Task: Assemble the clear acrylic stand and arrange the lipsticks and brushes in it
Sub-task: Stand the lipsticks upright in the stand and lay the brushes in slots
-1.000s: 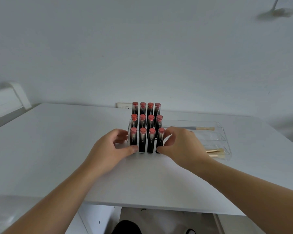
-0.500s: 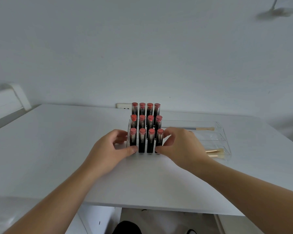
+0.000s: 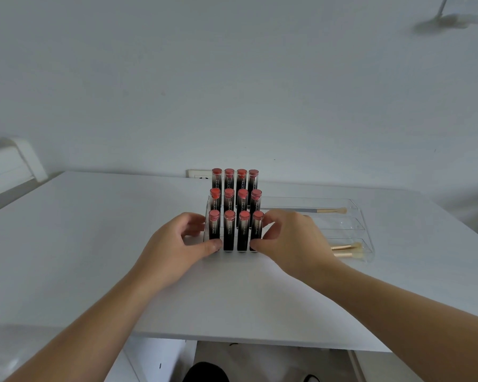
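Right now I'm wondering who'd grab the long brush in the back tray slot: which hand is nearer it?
Right. The right hand sits just in front-left of the long brush; the left hand is beyond the lipsticks.

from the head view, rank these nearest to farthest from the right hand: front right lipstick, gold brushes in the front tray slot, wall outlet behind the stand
1. Front right lipstick: touching the right hand, at its fingertips.
2. Gold brushes: to the hand's right, in the clear tray's front slot.
3. Wall outlet: farthest, on the wall behind the back row of lipsticks.

White table (image 3: 66, 244) against a plain white wall (image 3: 232, 78); wall socket (image 3: 199, 175) behind it.
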`<state>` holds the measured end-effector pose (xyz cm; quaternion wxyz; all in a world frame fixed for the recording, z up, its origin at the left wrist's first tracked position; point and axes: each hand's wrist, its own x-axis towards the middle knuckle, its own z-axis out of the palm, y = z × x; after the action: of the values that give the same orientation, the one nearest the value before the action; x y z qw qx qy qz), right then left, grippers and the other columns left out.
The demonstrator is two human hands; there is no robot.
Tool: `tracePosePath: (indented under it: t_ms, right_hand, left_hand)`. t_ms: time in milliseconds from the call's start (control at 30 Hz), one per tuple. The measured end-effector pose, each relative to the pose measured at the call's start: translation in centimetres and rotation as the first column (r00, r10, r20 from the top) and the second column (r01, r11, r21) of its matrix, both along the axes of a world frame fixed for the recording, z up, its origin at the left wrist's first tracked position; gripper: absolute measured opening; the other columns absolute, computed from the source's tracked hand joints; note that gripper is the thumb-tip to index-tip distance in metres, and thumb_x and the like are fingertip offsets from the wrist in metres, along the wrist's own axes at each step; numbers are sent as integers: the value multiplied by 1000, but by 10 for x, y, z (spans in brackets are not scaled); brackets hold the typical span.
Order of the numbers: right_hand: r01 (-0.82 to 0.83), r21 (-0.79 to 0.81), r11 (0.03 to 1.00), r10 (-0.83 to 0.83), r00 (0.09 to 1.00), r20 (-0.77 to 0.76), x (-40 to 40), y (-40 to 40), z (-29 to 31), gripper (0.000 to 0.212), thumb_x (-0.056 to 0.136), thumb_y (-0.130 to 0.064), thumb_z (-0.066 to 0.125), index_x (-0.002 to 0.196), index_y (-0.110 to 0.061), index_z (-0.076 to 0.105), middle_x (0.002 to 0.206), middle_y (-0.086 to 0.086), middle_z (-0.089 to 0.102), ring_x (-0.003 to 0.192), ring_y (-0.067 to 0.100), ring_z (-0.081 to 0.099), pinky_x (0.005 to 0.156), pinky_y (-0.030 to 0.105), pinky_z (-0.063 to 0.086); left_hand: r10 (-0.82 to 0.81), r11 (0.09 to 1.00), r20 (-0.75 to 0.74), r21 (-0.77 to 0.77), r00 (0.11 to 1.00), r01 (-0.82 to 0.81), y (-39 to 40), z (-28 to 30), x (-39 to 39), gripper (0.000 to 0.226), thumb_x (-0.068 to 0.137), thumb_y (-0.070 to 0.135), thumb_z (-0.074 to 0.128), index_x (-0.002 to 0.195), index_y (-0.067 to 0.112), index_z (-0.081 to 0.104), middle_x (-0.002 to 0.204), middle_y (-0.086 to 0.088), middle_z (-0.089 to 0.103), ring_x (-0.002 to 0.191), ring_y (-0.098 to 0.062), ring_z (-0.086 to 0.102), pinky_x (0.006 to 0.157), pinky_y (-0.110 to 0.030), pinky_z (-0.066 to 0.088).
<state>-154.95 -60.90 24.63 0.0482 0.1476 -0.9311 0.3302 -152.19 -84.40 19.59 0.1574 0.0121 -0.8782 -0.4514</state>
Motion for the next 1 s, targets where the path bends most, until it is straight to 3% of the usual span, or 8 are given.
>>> tracePosePath:
  t_ms: [400,600,700,800,867,1000]
  right_hand:
    - [-20,-14,1000,20,1000,-1,0,4,0,24,75,-40,75,97,-36,66,73,-16,71,67,-1,63,57,22,46]
    - [-122,14,992,123,992,-39,-3,29,18,18,80,-34,76,96,-38,66,76,-19,72,69,-4,67,68,23,54]
    - [-147,170,974,160,985,-62,-10,57,33,9,83,-32,75,81,-39,69,73,-20,70,71,-3,65,69,23,54]
    - [-126,375,918,158,986,-55,-19,85,46,13,86,-35,71,75,-41,69,66,-23,64,64,-3,60,61,22,50]
    - [-159,469,869,172,985,16,-24,98,51,13,86,-38,70,75,-44,68,68,-27,62,65,-7,56,57,18,42]
    - [-205,580,788,188,978,89,-31,112,51,9,91,-41,66,89,-48,71,75,-18,60,68,-5,53,60,16,38]
  left_hand:
    - [8,1000,10,4,1000,-8,0,1,0,57,70,55,83,120,32,65,114,17,70,109,-2,64,91,-26,48]
    - [-18,999,16,35,1000,18,2,3,2,77,55,72,73,120,31,65,114,18,70,109,1,63,89,-24,47]
    - [-22,999,11,41,1000,22,3,5,3,81,52,73,71,121,31,64,112,20,68,108,5,61,86,-19,45]
    - [-35,999,11,30,999,35,4,8,4,78,54,71,71,121,32,62,111,23,66,107,8,59,84,-15,43]
    - [-46,998,10,32,999,46,4,9,4,73,54,71,72,118,37,61,110,27,65,107,11,58,82,-13,42]
    - [-55,998,17,29,998,54,3,9,4,78,49,73,75,118,39,60,109,28,64,106,13,57,83,-13,42]
